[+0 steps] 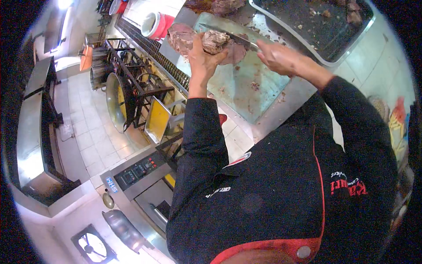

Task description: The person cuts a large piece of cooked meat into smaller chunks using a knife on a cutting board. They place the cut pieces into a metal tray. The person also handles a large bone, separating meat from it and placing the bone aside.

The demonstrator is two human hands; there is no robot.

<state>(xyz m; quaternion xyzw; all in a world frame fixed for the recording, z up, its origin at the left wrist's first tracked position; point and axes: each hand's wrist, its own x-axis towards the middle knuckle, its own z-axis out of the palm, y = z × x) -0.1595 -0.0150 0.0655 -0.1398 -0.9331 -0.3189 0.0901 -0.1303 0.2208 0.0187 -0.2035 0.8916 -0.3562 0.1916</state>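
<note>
My left hand (206, 61) grips a chunk of cooked meat (215, 42), its thumb and fingers spread around the piece. In my right hand (277, 57) is the handle of a long kitchen knife (235, 35), whose blade runs leftward just behind the held chunk. A larger pinkish-brown piece of meat (180, 39) lies to the left of that hand, and a flat piece (235, 52) lies to its right. Beneath them is a greenish cutting board (254, 95) with scattered meat scraps. Whether the blade touches the meat cannot be told.
A deep metal tray (346, 54) with some meat pieces stands at the upper right. More meat (227, 6) lies beyond the board. Red-and-white buckets (158, 26) stand at the upper left, past a floor grate (165, 59). Large pans (117, 102) and a metal rack (132, 76) are farther left.
</note>
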